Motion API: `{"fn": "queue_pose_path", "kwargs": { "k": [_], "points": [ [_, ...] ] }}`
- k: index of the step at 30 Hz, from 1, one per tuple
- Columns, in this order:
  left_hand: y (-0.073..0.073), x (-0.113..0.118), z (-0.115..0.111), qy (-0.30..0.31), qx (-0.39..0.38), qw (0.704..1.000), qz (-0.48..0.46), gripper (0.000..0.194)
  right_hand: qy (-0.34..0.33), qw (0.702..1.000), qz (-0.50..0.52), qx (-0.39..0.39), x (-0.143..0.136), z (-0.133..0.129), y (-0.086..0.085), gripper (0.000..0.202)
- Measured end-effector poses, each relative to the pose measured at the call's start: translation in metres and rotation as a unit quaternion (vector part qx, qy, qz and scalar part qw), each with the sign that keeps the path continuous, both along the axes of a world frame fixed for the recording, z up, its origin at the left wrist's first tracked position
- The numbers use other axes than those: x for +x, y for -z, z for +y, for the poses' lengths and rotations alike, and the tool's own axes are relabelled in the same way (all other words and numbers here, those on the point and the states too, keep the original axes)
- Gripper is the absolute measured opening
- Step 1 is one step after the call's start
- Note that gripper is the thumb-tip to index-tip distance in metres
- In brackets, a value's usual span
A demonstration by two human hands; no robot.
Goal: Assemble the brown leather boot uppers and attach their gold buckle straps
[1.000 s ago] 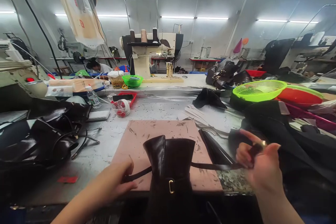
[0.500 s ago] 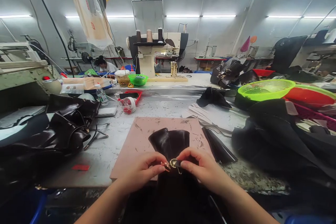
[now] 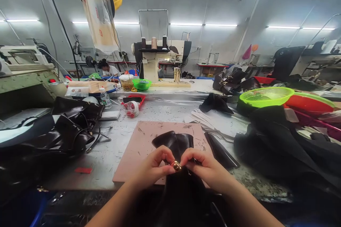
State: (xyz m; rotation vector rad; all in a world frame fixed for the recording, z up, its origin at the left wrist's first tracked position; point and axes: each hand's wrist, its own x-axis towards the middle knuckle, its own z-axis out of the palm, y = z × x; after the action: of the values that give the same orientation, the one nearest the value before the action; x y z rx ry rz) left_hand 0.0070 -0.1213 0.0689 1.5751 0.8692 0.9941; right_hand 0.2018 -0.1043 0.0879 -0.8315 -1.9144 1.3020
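Near the front edge of a pink board [image 3: 128,152], my left hand [image 3: 157,166] pinches a small gold metal piece [image 3: 177,165] between thumb and finger. My right hand [image 3: 202,165] is closed right beside it, its fingertips at the gold piece's right side; what they grip is mostly hidden, with a thin bit of metal showing below. Under both hands lies a black leather piece [image 3: 173,142], its flared end resting on the board and the rest running down toward my body.
Black leather items [image 3: 71,124] are heaped at the left, black cloth [image 3: 277,145] at the right. Black strips [image 3: 221,150] lie beside the board. A sewing machine [image 3: 151,64], green baskets [image 3: 266,96] and a red tray [image 3: 141,101] stand behind. A person [image 3: 108,69] sits far back.
My hands have come closer together, and the gold ring seen by my right hand is now hidden or joined with the piece at my left fingertips. The view has tilted slightly upward.
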Motion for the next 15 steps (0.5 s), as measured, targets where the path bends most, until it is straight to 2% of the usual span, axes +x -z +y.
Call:
{"fn": "queue_pose_path", "kwargs": {
  "k": [2, 5, 9, 12, 15],
  "points": [
    [0.001, 0.005, 0.000, -0.006, 0.007, 1.000, -0.012, 0.024, 0.025, 0.999, 0.034, -0.010, -0.004, 0.000, 0.000, 0.008],
    [0.002, 0.012, -0.001, -0.051, 0.047, 0.998, -0.001, 0.022, 0.043, 0.996, 0.075, -0.019, -0.008, -0.004, -0.003, 0.010],
    [0.002, 0.017, -0.002, -0.095, 0.050, 0.994, 0.032, 0.020, 0.016, 0.996, 0.051, 0.072, -0.009, -0.009, -0.007, 0.023],
    [-0.001, 0.017, -0.003, -0.089, 0.055, 0.990, 0.089, 0.016, 0.032, 0.988, -0.013, 0.148, -0.008, -0.010, -0.010, 0.017],
    [-0.012, 0.016, -0.005, -0.046, 0.044, 0.987, 0.148, 0.013, 0.038, 0.988, -0.018, 0.147, -0.006, -0.011, -0.024, 0.011]
  ]
}}
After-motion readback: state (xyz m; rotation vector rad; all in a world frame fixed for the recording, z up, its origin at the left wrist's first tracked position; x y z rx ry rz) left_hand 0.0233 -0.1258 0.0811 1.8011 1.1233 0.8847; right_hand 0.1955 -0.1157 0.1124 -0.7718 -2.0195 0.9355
